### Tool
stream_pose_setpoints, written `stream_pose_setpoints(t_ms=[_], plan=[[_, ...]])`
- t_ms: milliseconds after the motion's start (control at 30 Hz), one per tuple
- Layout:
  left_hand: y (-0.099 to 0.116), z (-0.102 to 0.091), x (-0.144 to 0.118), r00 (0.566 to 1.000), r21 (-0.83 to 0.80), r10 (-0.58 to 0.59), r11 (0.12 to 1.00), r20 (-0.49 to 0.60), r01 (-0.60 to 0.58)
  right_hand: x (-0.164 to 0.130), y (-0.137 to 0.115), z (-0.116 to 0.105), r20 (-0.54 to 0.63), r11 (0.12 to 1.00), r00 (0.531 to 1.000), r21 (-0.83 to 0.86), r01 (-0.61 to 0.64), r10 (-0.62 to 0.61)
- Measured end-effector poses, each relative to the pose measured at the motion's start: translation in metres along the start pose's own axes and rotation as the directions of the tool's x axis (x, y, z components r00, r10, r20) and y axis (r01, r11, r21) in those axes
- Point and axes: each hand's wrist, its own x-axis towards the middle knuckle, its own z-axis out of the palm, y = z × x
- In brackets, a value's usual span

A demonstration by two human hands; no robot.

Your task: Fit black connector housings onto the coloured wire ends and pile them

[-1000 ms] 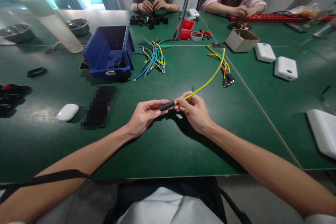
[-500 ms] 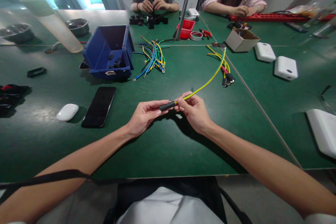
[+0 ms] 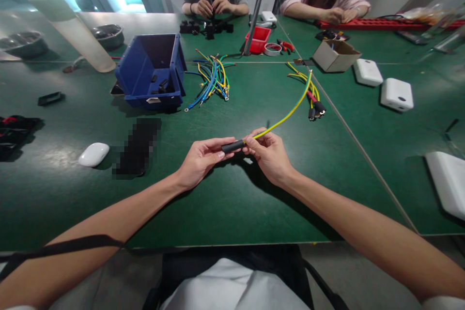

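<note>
- Blue bin (image 3: 150, 70): far left of and beyond the fingers; small black parts inside; its front label cannot be read.
- Left hand (image 3: 201, 160): fingers closed on the black sleeve (image 3: 232, 146), above the table (image 3: 225, 203).
- Right hand (image 3: 269, 152): fingers pinching the yellow wire (image 3: 286, 115) where it enters the sleeve.
- Cardboard box (image 3: 336, 55): far right and beyond; contents unclear.

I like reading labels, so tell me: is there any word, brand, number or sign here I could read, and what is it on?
None can be read.
Blue bin: a small pale label on its front, too small and blurred to read.
White boxes: no print that shows.
Black sleeve and yellow-green wire held by the left hand and right hand: no markings visible.
</note>
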Motion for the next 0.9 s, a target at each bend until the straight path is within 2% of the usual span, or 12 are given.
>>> stream_pose_setpoints(t_ms=[533, 900], plan=[[0.0001, -0.0003, 0.0000, 1.000, 0.006, -0.011, 1.000, 0.018, 0.010, 0.0019, 0.0023, -0.0024, 0.013, 1.000, 1.000, -0.015, -0.021, 0.021], [-0.0010, -0.0001, -0.0004, 1.000, 0.074, -0.002, 0.997, 0.010, 0.001, 0.0010, 0.0017, -0.0014, 0.012, 0.999, 1.000, -0.051, -0.008, 0.008]])
